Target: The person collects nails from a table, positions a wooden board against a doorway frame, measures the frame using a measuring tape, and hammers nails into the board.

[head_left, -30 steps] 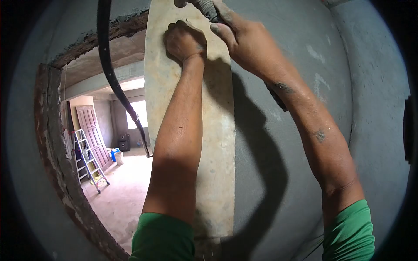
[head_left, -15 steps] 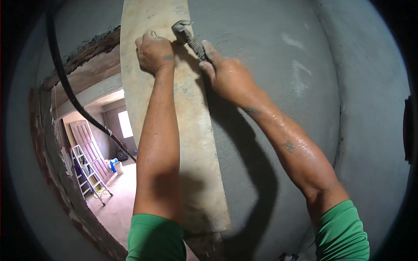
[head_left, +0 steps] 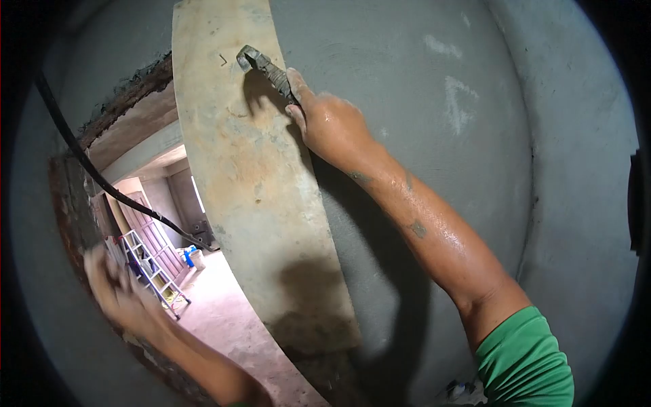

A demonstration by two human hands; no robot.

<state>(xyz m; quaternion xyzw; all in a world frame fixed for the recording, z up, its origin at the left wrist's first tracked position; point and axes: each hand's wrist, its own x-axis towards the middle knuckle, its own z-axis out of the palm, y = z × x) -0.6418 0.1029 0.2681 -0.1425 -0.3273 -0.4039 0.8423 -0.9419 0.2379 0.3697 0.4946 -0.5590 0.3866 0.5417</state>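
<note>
My right hand [head_left: 329,125] grips a hammer [head_left: 274,76] by its wrapped handle, with the hammer head over the upper part of a long pale board [head_left: 264,224]. The board stands upright against the grey wall beside a doorway opening. A small bent nail [head_left: 223,60] sticks out of the board just left of the hammer head. Down at the lower left, my left hand [head_left: 125,302] is off the board, near the doorway's left edge. Motion blurs its fingers, and I cannot make out anything in them.
A black hose or cable [head_left: 102,178] hangs across the doorway. Through the opening stand a stepladder [head_left: 152,271], a leaning door panel [head_left: 152,220] and a bucket [head_left: 196,259]. Grey plastered wall [head_left: 407,88] fills the right side, with pale chalky marks.
My left hand has left the nail on the board and swung down to the left. My right hand and the hammer appear slightly lower and further left, as does the whole view.
</note>
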